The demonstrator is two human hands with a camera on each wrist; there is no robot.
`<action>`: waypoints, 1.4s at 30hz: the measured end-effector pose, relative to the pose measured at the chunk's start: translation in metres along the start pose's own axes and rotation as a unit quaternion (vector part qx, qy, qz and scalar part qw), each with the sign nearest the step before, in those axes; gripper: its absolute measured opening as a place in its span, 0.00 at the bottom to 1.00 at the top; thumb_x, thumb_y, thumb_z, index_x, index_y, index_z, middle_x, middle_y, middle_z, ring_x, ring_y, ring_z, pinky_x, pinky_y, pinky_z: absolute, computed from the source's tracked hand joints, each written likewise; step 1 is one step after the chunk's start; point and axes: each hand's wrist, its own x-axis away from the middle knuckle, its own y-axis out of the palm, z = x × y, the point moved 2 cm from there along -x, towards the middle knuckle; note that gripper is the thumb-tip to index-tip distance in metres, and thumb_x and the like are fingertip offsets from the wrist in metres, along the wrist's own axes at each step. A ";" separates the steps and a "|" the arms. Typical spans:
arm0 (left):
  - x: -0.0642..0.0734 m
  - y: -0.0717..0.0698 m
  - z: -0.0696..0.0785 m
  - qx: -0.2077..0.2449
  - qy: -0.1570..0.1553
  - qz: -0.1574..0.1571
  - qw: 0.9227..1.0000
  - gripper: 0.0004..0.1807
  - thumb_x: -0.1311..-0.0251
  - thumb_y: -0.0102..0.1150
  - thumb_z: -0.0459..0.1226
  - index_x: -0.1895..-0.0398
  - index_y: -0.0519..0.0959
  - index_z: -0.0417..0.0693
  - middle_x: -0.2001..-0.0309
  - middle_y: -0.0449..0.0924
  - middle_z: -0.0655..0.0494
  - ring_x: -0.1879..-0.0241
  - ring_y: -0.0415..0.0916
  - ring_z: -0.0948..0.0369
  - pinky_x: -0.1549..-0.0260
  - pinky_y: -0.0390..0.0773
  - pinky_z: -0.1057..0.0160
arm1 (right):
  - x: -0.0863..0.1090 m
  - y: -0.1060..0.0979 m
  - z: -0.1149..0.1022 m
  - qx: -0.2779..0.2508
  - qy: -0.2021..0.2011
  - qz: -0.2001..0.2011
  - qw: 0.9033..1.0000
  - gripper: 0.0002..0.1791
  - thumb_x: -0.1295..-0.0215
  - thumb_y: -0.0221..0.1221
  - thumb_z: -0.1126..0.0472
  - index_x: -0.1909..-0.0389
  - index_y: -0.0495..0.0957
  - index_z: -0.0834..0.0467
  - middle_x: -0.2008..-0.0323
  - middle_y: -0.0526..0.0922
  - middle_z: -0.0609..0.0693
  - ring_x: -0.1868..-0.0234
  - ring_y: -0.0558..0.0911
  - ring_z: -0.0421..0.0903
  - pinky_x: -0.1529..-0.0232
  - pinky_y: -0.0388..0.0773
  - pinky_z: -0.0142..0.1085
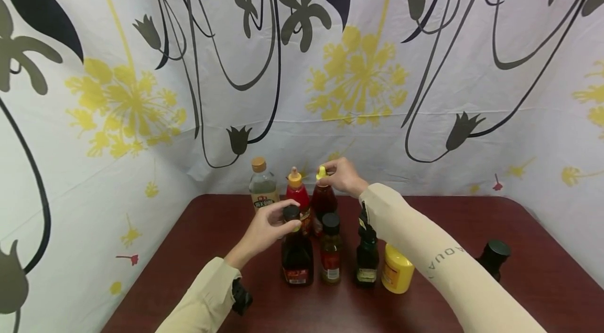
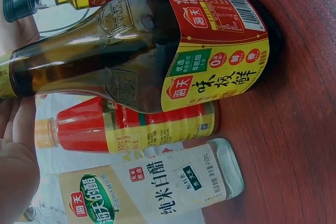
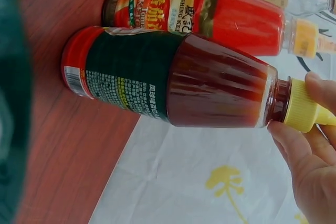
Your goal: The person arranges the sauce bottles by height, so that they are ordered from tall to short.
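Observation:
My left hand (image 1: 264, 228) grips a dark soy sauce bottle (image 1: 297, 259) around its neck and black cap. In the left wrist view this bottle (image 2: 142, 51) shows a red and yellow label. Farther back, my right hand (image 1: 346, 175) pinches the yellow nozzle cap of a brownish-red sauce bottle (image 1: 323, 199). The right wrist view shows thumb and fingers on either side of that yellow cap (image 3: 300, 106). Between the hands stands a red tomato ketchup bottle (image 1: 296, 195) with an orange-yellow cap. A clear white rice vinegar bottle (image 1: 263, 186) is behind my left hand.
In the front row stand a black-capped bottle (image 1: 331, 249), a dark green bottle (image 1: 367, 259) and a yellow container (image 1: 397, 270). Another dark bottle (image 1: 495, 257) is at the right, partly behind my right sleeve. A patterned cloth (image 1: 358, 128) hangs behind the dark red table (image 1: 189, 249).

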 end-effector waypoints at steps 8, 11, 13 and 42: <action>0.000 0.002 0.001 0.002 0.002 -0.002 1.000 0.16 0.43 0.56 0.35 0.50 0.73 0.44 0.70 0.74 0.53 0.77 0.68 0.62 0.81 0.70 0.65 | 0.005 -0.004 0.000 0.007 -0.009 0.006 1.000 0.17 0.50 0.63 0.67 0.56 0.78 0.63 0.54 0.77 0.59 0.52 0.74 0.53 0.57 0.74 0.43; 0.000 0.003 0.001 0.003 0.005 -0.004 1.000 0.16 0.43 0.56 0.34 0.50 0.72 0.44 0.70 0.74 0.53 0.77 0.68 0.62 0.81 0.70 0.65 | 0.007 -0.006 0.000 0.016 -0.006 0.012 1.000 0.17 0.50 0.63 0.67 0.57 0.79 0.63 0.55 0.77 0.59 0.52 0.74 0.54 0.57 0.74 0.43; 0.000 0.004 0.001 0.003 0.008 -0.004 1.000 0.16 0.43 0.56 0.34 0.50 0.72 0.44 0.71 0.74 0.53 0.78 0.68 0.61 0.81 0.70 0.64 | 0.007 -0.007 0.000 0.019 -0.002 0.012 1.000 0.16 0.50 0.63 0.67 0.57 0.79 0.63 0.55 0.77 0.59 0.52 0.74 0.53 0.58 0.74 0.43; 0.005 0.005 -0.002 0.033 0.025 0.013 0.999 0.17 0.43 0.54 0.31 0.49 0.71 0.40 0.58 0.75 0.36 0.67 0.74 0.60 0.72 0.75 0.56 | 0.052 -0.075 -0.038 0.053 -0.055 -0.123 0.989 0.29 0.38 0.54 0.54 0.39 0.60 0.60 0.43 0.66 0.63 0.44 0.67 0.57 0.50 0.68 0.47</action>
